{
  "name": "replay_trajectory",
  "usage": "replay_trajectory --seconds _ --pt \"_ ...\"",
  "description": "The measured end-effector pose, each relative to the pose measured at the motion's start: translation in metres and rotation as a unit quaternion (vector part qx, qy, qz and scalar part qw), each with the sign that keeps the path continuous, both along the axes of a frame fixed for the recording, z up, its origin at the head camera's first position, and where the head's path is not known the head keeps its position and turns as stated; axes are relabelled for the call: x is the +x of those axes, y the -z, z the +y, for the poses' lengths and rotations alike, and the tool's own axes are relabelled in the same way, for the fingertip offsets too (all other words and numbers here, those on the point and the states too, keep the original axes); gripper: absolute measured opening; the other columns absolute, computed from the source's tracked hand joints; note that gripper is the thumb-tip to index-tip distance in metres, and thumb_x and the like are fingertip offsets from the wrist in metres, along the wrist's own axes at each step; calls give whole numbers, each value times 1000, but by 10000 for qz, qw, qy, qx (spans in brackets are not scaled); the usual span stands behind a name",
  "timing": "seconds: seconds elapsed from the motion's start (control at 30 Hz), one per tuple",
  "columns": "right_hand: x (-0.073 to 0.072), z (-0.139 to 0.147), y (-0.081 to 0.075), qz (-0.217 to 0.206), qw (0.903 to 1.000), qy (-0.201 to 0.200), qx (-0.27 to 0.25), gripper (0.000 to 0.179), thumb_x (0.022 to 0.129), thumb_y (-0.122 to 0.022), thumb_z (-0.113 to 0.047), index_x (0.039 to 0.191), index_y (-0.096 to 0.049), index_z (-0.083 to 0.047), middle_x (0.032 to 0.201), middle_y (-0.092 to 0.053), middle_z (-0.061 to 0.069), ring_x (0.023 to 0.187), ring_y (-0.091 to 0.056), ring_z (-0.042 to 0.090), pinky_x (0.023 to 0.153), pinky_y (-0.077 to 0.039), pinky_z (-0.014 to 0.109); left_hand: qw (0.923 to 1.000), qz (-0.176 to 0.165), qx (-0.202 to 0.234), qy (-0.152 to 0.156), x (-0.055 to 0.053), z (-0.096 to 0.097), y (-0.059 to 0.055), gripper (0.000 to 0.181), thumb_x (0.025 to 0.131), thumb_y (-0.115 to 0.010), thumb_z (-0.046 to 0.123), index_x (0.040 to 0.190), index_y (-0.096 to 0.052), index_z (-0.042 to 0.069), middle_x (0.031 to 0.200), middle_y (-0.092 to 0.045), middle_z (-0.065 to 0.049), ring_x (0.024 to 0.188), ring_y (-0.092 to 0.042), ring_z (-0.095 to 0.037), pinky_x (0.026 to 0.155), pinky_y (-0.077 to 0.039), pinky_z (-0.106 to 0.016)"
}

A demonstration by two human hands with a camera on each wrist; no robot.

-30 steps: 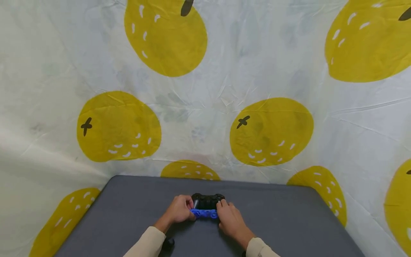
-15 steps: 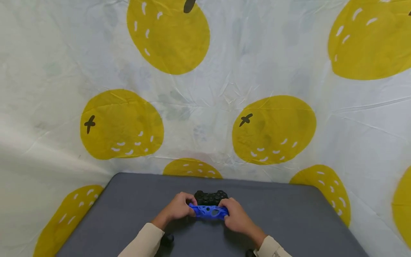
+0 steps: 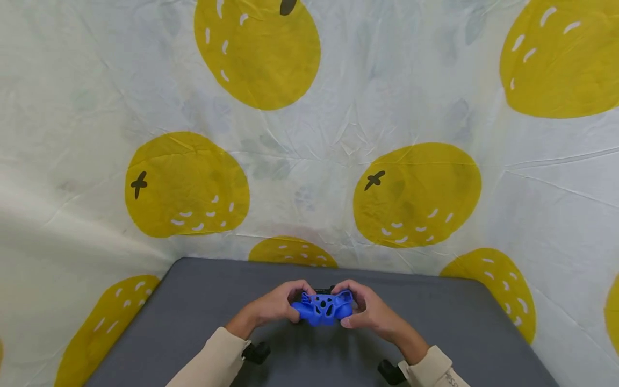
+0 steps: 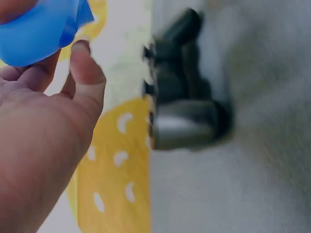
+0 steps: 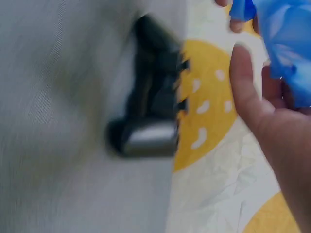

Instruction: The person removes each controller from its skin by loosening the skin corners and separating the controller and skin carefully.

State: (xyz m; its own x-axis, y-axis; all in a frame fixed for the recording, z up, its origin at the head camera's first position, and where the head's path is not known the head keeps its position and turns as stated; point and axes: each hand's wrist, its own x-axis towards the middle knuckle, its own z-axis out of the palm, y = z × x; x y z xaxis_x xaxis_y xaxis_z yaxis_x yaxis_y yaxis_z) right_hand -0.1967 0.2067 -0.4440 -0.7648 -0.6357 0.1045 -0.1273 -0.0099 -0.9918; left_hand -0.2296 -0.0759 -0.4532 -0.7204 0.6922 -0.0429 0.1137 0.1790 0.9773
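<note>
A blue silicone game controller cover [image 3: 323, 309] with several cut-out holes is held in the air between both hands, above the table. My left hand [image 3: 276, 303] grips its left end with curled fingers and thumb; my right hand [image 3: 373, 310] grips its right end. In the left wrist view, the cover [image 4: 36, 36] looks soft and hollow beside the fingers. A black game controller [image 4: 182, 92] with two thumbsticks lies on the table, away from both hands. The cover largely hides that controller [image 3: 323, 291] in the head view.
The dark grey table [image 3: 222, 285] runs back to a white cloth backdrop [image 3: 300, 188] printed with large yellow fruits. Small black devices [image 3: 256, 353] sit at both wrists beside the cream sleeves [image 3: 215, 357].
Both hands have raised the blue cover and tilted it so its holed face shows. They have spread slightly apart. The cover now blocks most of the black controller in the head view.
</note>
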Motion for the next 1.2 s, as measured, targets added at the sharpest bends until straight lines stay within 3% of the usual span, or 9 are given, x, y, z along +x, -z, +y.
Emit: replay_trajectory --seconds 0.13,0.23,0.47,0.6,0.67,0.73,0.87,1.0,1.2 --pt "5 2 -8 -572 9861 -844 -1311 36 104 -49 -6 140 -47 -2 122 -65 2 101 -64 10 91 -56 27 9978 -340 460 340 10 0 -10 50 74 -63 -5 123 -55 1 123 -61 -5 109 -54 -21 91 -49 -28" --pt "7 1 -12 -767 9726 -1172 -1857 36 105 -43 -4 140 -49 -8 128 -62 1 109 -64 10 97 -55 28 9914 -598 899 736 17 -1 -16 52 75 -60 -4 125 -51 4 123 -58 -4 110 -54 -20 90 -50 -27" --pt "13 2 -22 -822 9669 -1169 -2113 40 100 -55 -6 140 -50 -12 128 -57 0 109 -65 10 97 -55 25 9678 -1211 1480 1635 28 -4 -25 57 86 -72 16 137 -45 15 131 -59 2 112 -56 -15 95 -49 -27" --pt "14 2 -26 -717 9672 -1264 -2083 43 98 -62 -4 139 -50 -11 126 -59 -1 107 -65 8 94 -56 23 9534 -1378 1697 2081 32 -6 -26 72 88 -81 40 144 -41 18 135 -55 2 115 -56 -14 98 -50 -26" --pt "15 2 -27 -711 9654 -1409 -2076 44 96 -64 -2 138 -51 -10 124 -61 -1 107 -65 8 94 -56 23 9505 -1393 1743 2162 33 -6 -25 67 91 -78 43 142 -42 20 134 -55 4 117 -57 -11 100 -50 -27" --pt "15 1 -29 -716 9631 -1608 -2034 45 95 -65 -1 137 -52 -10 123 -63 -1 107 -65 8 94 -56 23 9527 -1351 1818 2028 33 -4 -24 53 95 -75 40 136 -48 20 129 -59 6 117 -60 -9 100 -52 -27" --pt "20 -1 -34 -737 9541 -2161 -1939 41 100 -59 -8 140 -50 -10 126 -62 -2 111 -65 8 97 -56 25 9636 -1003 2148 1232 31 0 -22 22 100 -71 24 118 -61 18 106 -70 10 96 -66 -4 89 -56 -23" --pt "26 -4 -39 -763 9449 -2522 -1942 40 107 -47 -13 146 -46 -9 134 -64 -2 116 -67 8 101 -55 28 9650 -750 2396 759 30 4 -23 12 101 -68 17 111 -65 18 97 -71 11 85 -65 -4 80 -56 -20" --pt "35 -5 -46 -936 9592 -2216 -1484 34 110 -46 -8 144 -49 -11 122 -73 -4 108 -71 8 97 -57 28 9675 -749 2387 365 31 10 -28 8 103 -64 17 110 -66 19 95 -70 10 82 -63 -6 78 -55 -21"
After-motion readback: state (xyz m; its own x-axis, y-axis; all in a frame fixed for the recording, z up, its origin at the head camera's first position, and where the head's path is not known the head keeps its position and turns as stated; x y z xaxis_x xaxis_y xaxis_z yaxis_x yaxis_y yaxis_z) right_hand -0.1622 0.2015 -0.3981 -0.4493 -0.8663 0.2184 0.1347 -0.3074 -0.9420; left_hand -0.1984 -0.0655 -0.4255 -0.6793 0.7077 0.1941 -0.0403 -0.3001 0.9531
